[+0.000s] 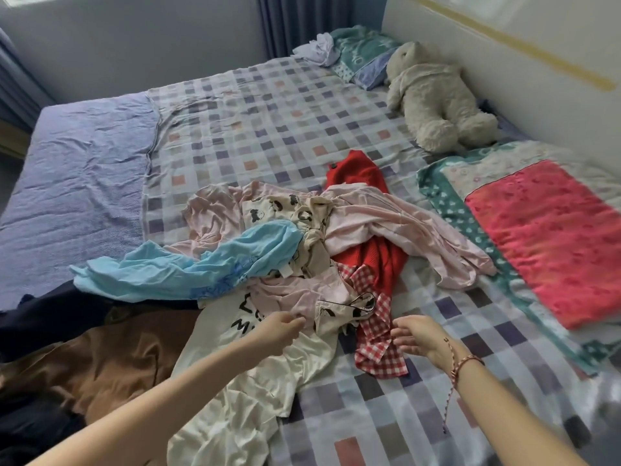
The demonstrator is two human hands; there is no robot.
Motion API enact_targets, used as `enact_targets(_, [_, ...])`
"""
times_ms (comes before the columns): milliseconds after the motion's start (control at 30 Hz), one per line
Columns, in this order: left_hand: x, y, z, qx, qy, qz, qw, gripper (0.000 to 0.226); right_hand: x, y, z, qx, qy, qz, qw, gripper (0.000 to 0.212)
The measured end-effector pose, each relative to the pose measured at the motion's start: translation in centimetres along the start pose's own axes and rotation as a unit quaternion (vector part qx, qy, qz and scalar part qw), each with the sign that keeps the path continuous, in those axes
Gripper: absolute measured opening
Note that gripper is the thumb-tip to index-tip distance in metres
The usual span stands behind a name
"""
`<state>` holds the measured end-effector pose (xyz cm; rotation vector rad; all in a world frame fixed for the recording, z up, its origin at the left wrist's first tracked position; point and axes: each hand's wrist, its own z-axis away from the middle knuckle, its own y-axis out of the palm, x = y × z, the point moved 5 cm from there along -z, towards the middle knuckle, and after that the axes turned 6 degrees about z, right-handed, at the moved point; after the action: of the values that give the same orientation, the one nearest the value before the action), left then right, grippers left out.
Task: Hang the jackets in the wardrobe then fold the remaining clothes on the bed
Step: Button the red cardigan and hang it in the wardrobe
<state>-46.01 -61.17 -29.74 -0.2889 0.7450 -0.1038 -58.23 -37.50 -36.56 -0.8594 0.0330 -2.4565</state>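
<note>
two bare hands reach over a loose heap of clothes on the bed (268, 129), which wears a sheet of small coloured squares. the left hand (280, 331) has a narrow grip: thumb and fingertips are drawn together on the hem of a pale pink garment (302, 297) at the near side of the heap. the right hand (416, 338), with a red bracelet (465, 363) at the wrist, has a loose, wide grip and holds nothing; its fingertips sit at the edge of a red-and-white checked garment (376, 348), and i cannot tell whether they touch it.

under the left forearm lies a white t-shirt (255, 375) with black letters, spread toward the near edge of the bed. a light blue garment (188, 264) stretches across the left of the heap. beyond it a cream garment (285, 206) with small black prints is bunched in the middle, and a long pink piece (403, 230) lies over a red knit (366, 173) on the right. at the near left, beside the heap, a brown jacket (111, 351) lies crumpled with a dark navy garment (50, 317) around it.

farther off, a grey plush toy (433, 99) lies by the wall. a teal pillow (359, 52) sits in the far corner with a crumpled white cloth (317, 48) against it. a coral towel (551, 243) covers another pillow on the right.
</note>
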Motion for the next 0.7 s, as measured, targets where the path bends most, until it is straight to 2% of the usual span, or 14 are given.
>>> enact_targets(133, [-1.8, 0.3, -4.7, 0.005, 0.012, 0.001, 1.000, 0.023, 0.7, 0.0, -4.2, -0.042, 0.009, -0.037, 0.998, 0.017])
enact_targets(267, [-4.2, -0.4, -10.9, -0.010, 0.011, -0.024, 1.000, 0.021, 3.6, -0.9, -12.7, -0.101, -0.007, -0.043, 0.994, 0.016])
enact_targets(400, [-5.2, -0.2, -15.0, 0.013, -0.001, -0.041, 0.999, 0.018, 3.7, -1.4, -18.9, -0.150, -0.006, -0.014, 0.989, 0.045])
enact_targets(601, [-5.1, 0.0, -22.6, 0.009, -0.024, -0.006, 1.000, 0.025, 4.9, -1.0, -25.7, -0.192, 0.043, -0.082, 0.977, 0.062])
enact_targets(634, [-5.3, 0.2, -22.4, 0.009, -0.026, -0.008, 1.000, 0.025, 4.9, -1.2, -25.8, -0.196, 0.048, -0.087, 0.976, 0.061])
enact_targets(701, [-5.3, 0.5, -23.5, 0.013, -0.032, -0.003, 0.999, 0.025, 6.1, -0.9, -26.5, -0.154, 0.050, -0.115, 0.980, 0.045])
